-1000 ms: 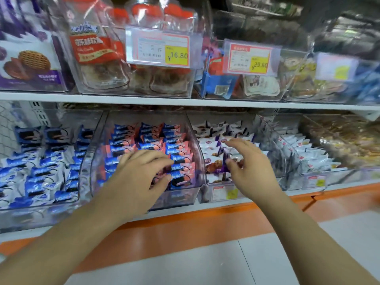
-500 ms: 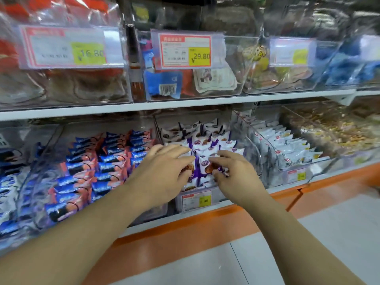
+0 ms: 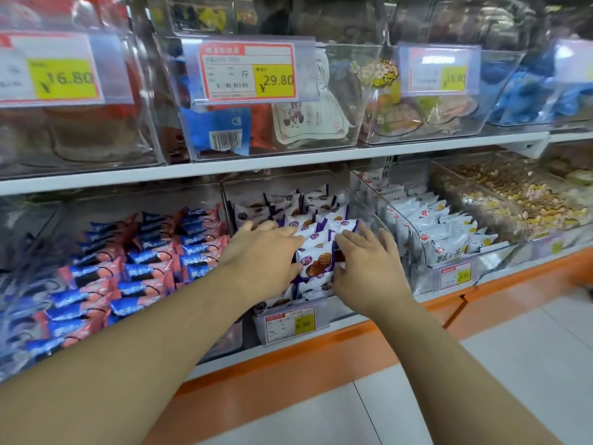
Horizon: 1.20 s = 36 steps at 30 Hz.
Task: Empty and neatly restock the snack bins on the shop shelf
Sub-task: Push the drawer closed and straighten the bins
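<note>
A clear bin (image 3: 335,311) in the middle of the lower shelf holds several white-and-purple waffle snack packets (image 3: 316,261) standing in rows. Both my hands are inside it. My left hand (image 3: 260,255) lies over the packets on the left, fingers stretched forward, thumb against the front packet's left side. My right hand (image 3: 369,264) is on the right side of the same packet, its thumb and curled fingers pinching the right edge. A yellow 9.90 price tag (image 3: 290,322) is clipped to the bin's front.
A bin of blue-and-pink packets (image 3: 144,268) stands to the left, a bin of white packets (image 3: 442,232) to the right, and loose snacks (image 3: 519,200) further right. Clear bins with price tags (image 3: 247,72) hang overhead on the upper shelf. The shelf has an orange front edge (image 3: 321,354).
Both hands have moved right, from over the blue-and-pink bin to the white-and-purple bin, and have closed in on either side of a front packet.
</note>
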Tool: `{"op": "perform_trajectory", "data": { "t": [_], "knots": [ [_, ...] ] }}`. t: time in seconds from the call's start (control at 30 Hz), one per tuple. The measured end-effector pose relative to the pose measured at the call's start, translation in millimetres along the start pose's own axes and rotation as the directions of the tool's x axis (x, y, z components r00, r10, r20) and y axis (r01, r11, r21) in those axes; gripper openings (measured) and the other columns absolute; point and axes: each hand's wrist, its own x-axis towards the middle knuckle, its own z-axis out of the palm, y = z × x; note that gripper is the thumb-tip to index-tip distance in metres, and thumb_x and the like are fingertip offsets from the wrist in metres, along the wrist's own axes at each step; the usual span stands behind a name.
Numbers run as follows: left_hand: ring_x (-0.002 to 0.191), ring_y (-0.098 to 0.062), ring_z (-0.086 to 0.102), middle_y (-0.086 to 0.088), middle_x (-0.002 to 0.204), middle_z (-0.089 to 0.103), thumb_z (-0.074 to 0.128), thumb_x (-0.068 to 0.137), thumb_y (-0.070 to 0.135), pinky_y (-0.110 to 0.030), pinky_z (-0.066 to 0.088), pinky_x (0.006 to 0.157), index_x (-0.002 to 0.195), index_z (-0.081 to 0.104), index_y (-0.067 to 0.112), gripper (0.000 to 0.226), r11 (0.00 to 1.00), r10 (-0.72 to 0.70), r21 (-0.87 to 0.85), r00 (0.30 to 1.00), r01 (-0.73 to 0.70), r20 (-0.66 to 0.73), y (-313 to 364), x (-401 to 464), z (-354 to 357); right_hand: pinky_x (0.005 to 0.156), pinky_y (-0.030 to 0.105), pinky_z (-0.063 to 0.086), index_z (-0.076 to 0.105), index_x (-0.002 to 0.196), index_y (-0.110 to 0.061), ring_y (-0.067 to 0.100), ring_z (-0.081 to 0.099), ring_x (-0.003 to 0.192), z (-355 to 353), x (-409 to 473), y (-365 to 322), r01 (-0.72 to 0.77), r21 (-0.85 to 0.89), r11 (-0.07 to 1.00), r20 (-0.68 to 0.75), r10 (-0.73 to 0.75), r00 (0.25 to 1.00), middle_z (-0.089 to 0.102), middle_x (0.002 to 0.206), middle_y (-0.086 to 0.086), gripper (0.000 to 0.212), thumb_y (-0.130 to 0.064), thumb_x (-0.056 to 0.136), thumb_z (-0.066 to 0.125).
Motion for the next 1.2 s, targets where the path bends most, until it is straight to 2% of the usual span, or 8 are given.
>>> {"op": "perform_trajectory", "data": {
  "t": [0.1, 0.37, 0.5, 0.6, 0.73, 0.9, 1.1, 1.2],
  "knots": [
    [0.148, -0.020, 0.033, 0.011, 0.164, 0.036, 0.047, 0.103, 0.056, -0.047, 0.026, 0.119, 0.151, 0.046, 0.036, 0.051, 1.000, 0.020, -0.001, 1.000, -0.020, -0.007, -4, -3, 2, 0.130, 0.046, -0.004, 0.038, 0.159, -0.022, 0.022, 0.011, 0.160, 3, -1, 4, 0.019, 0.038, 0.999, -0.021, -0.018, 1.000, 0.036, 0.167, -0.003, 0.064, -0.032, 0.098, 0.056],
    [0.157, -0.010, 0.010, 0.016, 0.171, 0.016, 0.042, 0.106, 0.053, -0.040, 0.002, 0.126, 0.161, 0.028, 0.041, 0.058, 0.971, -0.014, -0.240, 0.990, -0.021, -0.141, -18, -43, -18, 0.129, 0.043, 0.019, 0.040, 0.160, -0.026, 0.016, 0.015, 0.159, -16, -8, -16, 0.142, 0.365, 0.920, -0.114, -0.107, 0.988, 0.035, 0.167, -0.007, 0.065, -0.030, 0.101, 0.065],
    [0.156, -0.004, 0.006, 0.023, 0.169, 0.015, 0.040, 0.107, 0.055, -0.037, 0.002, 0.127, 0.160, 0.028, 0.044, 0.056, 0.945, -0.115, -0.324, 0.975, 0.048, -0.192, -46, -107, -25, 0.125, 0.024, 0.012, 0.041, 0.160, -0.029, 0.012, 0.018, 0.158, -22, -19, -51, 0.277, 0.372, 0.886, -0.141, -0.241, 0.960, 0.036, 0.166, -0.010, 0.061, -0.036, 0.103, 0.062],
    [0.156, 0.000, 0.005, 0.026, 0.168, 0.015, 0.040, 0.106, 0.056, -0.029, 0.002, 0.124, 0.160, 0.030, 0.044, 0.056, 0.922, -0.217, -0.364, 0.956, 0.134, -0.196, -82, -166, -20, 0.124, 0.023, 0.015, 0.044, 0.157, -0.034, 0.005, 0.022, 0.155, -27, -31, -96, 0.376, 0.392, 0.840, -0.151, -0.345, 0.927, 0.037, 0.163, -0.017, 0.059, -0.043, 0.101, 0.060],
    [0.154, 0.002, 0.016, 0.026, 0.166, 0.023, 0.044, 0.105, 0.056, -0.031, 0.016, 0.128, 0.158, 0.037, 0.041, 0.055, 0.879, -0.353, -0.404, 0.915, 0.254, -0.194, -144, -244, -5, 0.120, 0.012, 0.015, 0.046, 0.154, -0.039, -0.005, 0.023, 0.151, -27, -52, -159, 0.460, 0.459, 0.760, -0.121, -0.460, 0.880, 0.037, 0.157, -0.028, 0.061, -0.056, 0.096, 0.052],
    [0.153, -0.011, 0.031, 0.012, 0.166, 0.033, 0.028, 0.098, 0.067, -0.036, 0.026, 0.127, 0.159, 0.041, 0.031, 0.072, 0.820, -0.504, -0.376, 0.855, 0.431, -0.120, -229, -308, 33, 0.112, 0.001, 0.008, 0.044, 0.154, -0.044, -0.019, 0.018, 0.141, -15, -65, -223, 0.486, 0.442, 0.753, -0.067, -0.513, 0.856, 0.031, 0.151, -0.037, 0.055, -0.049, 0.100, 0.057],
    [0.159, -0.012, 0.010, 0.004, 0.173, 0.012, 0.022, 0.097, 0.072, -0.027, 0.008, 0.127, 0.166, 0.017, 0.024, 0.084, 0.749, -0.579, -0.326, 0.809, 0.577, 0.099, -284, -340, 57, 0.123, 0.016, 0.020, 0.048, 0.153, -0.037, -0.011, 0.026, 0.143, -7, -63, -308, 0.497, 0.435, 0.751, -0.056, -0.529, 0.847, 0.039, 0.152, -0.028, 0.051, -0.038, 0.103, 0.060],
    [0.159, -0.009, 0.006, 0.008, 0.174, 0.005, 0.029, 0.102, 0.069, -0.037, 0.014, 0.130, 0.166, 0.017, 0.028, 0.077, 0.733, -0.553, -0.336, 0.806, 0.592, 0.211, -293, -339, 65, 0.123, 0.016, 0.016, 0.040, 0.158, -0.036, -0.002, 0.020, 0.151, -6, -59, -344, 0.505, 0.404, 0.763, -0.013, -0.547, 0.837, 0.033, 0.161, -0.023, 0.053, -0.038, 0.107, 0.055]
  ]
}}
